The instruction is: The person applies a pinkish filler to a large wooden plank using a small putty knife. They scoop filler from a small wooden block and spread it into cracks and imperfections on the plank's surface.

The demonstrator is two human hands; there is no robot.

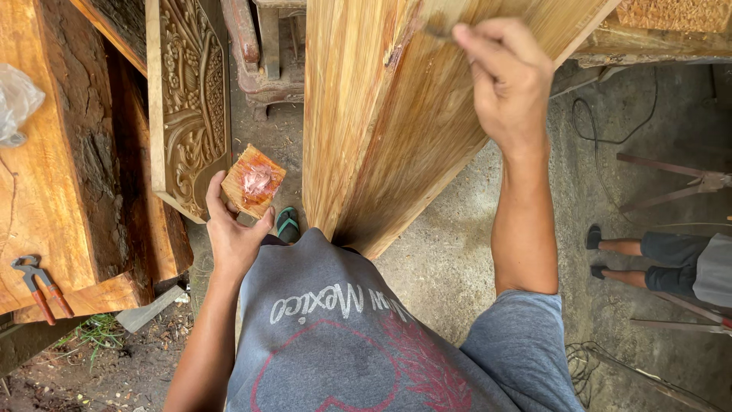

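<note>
Grey t-shirt [358,343] fills the bottom. Left hand [232,229] grips a small wood block [254,181] smeared with reddish filler, tilted, so it could slip. Right hand [509,76] pinches a blurry tool against the upright timber post [396,122]; can't make out its tip, might gouge.

One tall upright plank [396,114]. One carved panel [188,99]. One small wooden block [253,181] smeared with reddish filler. One pair of pincers [36,286]. Two rough slabs [53,152] at left. One green sandal [287,223]. Two legs of another person [621,259].
</note>
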